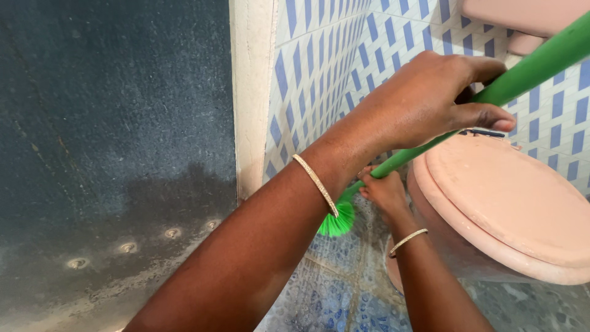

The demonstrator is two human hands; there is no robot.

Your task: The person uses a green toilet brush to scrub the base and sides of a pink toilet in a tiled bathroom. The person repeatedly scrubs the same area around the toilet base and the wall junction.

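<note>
A green brush with a long green handle (pixel 534 64) slants from the upper right down to its green bristles (pixel 338 222), which meet the tiled floor beside the toilet base. My left hand (pixel 430 98) is wrapped around the handle high up, with a thin bracelet on that wrist. My right hand (pixel 384 192) grips the same handle low down, just above the bristles, and also wears a bracelet. My left forearm partly hides the bristles.
A pink toilet (pixel 510 203) with its lid down stands at right, its cistern (pixel 522 15) above. Behind is a blue-and-white tiled wall (pixel 319 67). A dark stained door panel (pixel 117 141) fills the left. The floor (pixel 332 295) has blue pebble-pattern tiles.
</note>
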